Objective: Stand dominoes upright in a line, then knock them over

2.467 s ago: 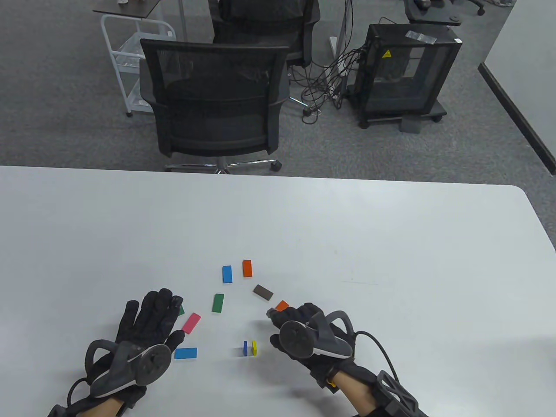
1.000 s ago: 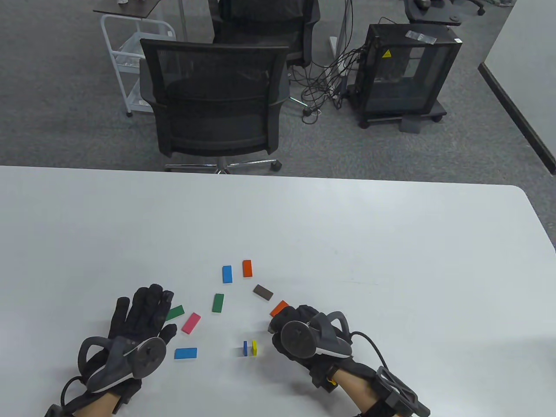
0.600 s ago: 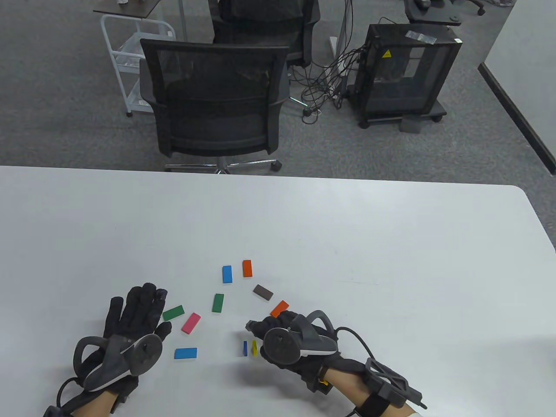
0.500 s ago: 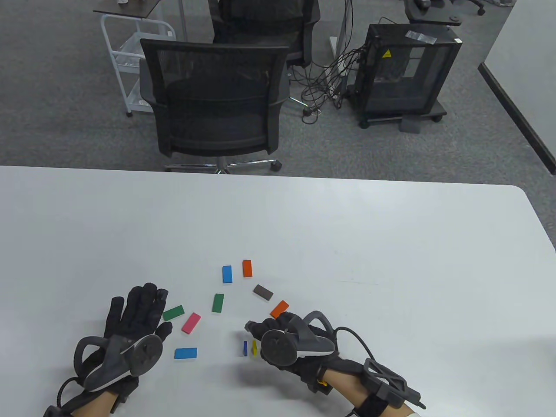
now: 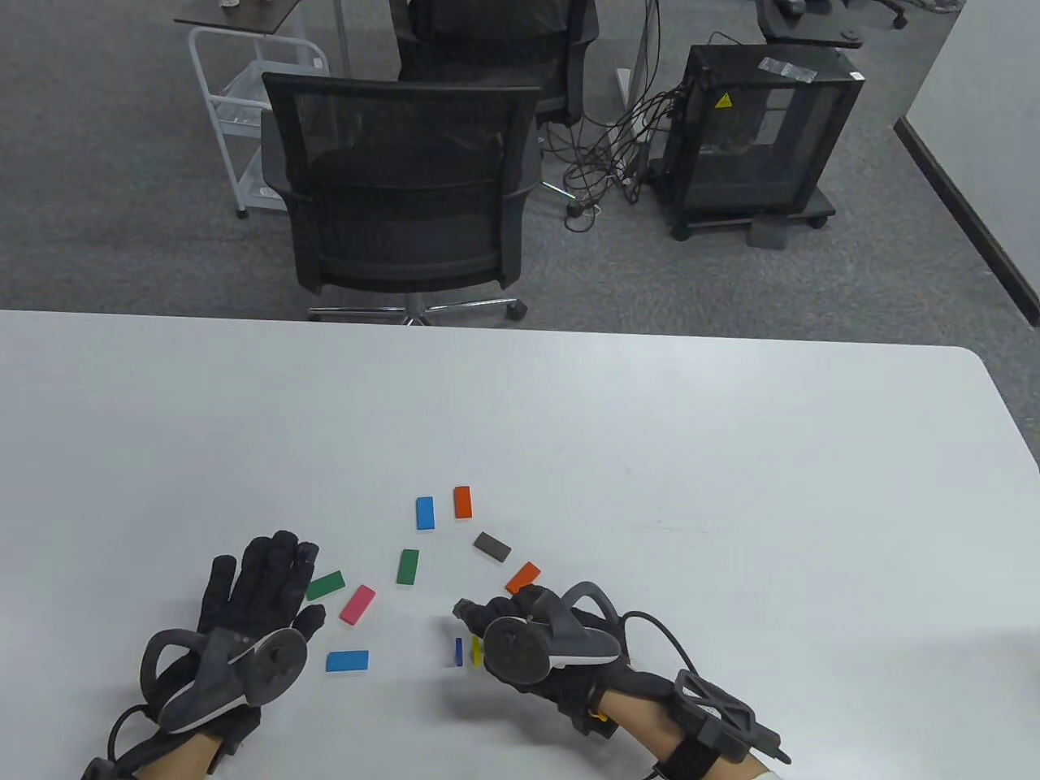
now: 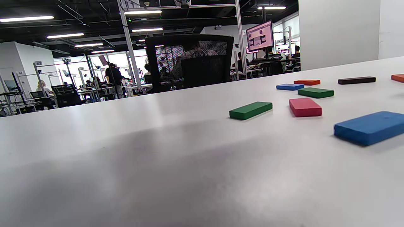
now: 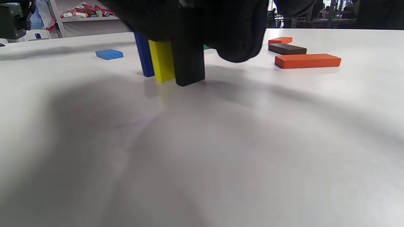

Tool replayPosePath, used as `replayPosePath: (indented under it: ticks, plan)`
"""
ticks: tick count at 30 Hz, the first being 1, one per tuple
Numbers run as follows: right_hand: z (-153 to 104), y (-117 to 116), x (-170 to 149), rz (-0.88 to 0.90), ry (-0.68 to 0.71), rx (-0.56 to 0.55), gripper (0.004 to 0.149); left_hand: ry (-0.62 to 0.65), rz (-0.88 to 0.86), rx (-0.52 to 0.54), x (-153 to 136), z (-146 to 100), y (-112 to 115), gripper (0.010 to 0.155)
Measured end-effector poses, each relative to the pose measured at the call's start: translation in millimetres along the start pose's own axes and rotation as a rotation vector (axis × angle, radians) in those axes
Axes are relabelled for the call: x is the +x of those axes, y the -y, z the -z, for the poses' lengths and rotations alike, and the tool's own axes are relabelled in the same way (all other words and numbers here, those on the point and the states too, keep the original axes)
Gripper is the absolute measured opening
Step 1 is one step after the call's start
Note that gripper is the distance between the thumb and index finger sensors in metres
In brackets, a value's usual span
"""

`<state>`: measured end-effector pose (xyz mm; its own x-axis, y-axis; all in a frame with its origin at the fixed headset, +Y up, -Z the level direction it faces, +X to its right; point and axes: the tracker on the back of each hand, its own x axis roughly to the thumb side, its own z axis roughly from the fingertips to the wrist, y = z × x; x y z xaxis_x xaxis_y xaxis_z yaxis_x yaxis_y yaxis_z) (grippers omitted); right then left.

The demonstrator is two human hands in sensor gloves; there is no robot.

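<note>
A blue domino and a yellow domino stand upright side by side near the table's front edge. My right hand pinches a black domino from above, upright with its foot on the table, right beside the yellow domino and the blue one. From the table view the black domino is hidden under the hand. My left hand lies flat on the table, fingers straight, holding nothing, just left of a flat green domino.
Flat dominoes are scattered ahead of the hands: pink, blue, green, blue, orange, dark brown, orange. A black office chair stands beyond the far table edge.
My right hand has come left and toward me from beside the orange domino, setting the black domino beside the yellow one. My left hand slid back and left, uncovering the green domino.
</note>
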<state>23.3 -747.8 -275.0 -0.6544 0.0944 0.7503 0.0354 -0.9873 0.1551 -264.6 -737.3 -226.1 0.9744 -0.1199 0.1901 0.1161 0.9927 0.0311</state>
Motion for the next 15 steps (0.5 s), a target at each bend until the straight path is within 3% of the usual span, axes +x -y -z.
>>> replayPosePath:
  ticks: [15]
  plan:
    - [-5,7,-11,-0.049,-0.055,0.009,0.073,0.015,0.009,0.007,3,0,-1,0.068]
